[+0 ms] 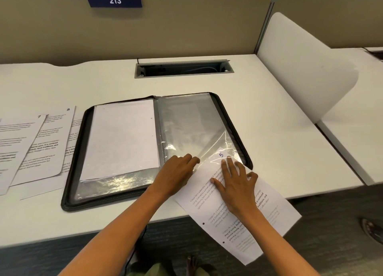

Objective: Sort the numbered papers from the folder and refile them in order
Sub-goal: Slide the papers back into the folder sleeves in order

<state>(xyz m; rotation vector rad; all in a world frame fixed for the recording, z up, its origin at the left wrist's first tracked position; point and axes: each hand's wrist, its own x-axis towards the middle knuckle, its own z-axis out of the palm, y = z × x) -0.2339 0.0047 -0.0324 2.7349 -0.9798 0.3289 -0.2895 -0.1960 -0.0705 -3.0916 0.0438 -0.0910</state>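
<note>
Lying aslant across the near right corner of the open folder, the white printed sheet marked with a handwritten blue "5" (238,211) runs its long axis from upper left to lower right, its numbered top corner tucked under the lip of the clear plastic sleeve (192,126) on the folder's right half and its lower end hanging past the edge of the white desk (279,114). The black zip-edged folder (68,201) lies flat and open, long side running away from the person, with a blank-looking white page (122,139) inside the left sleeve. The right hand (236,184) rests flat on the sheet, fingers straight and spread, pressing it toward the sleeve. The left hand (176,172) lies at the sleeve's lower edge with fingers bent down onto the plastic; whether it pinches the film or only holds it down cannot be told. Glare on the plastic hides where the sheet's top edge ends. The sheet's printed text is too small to read. Left of the folder, overlapping printed sheets (31,147) lie fanned, cut off by the frame; a "7" and what may be an "8" show at their top corners. A dark blue plaque (114,0) on the beige partition reads "213".
</note>
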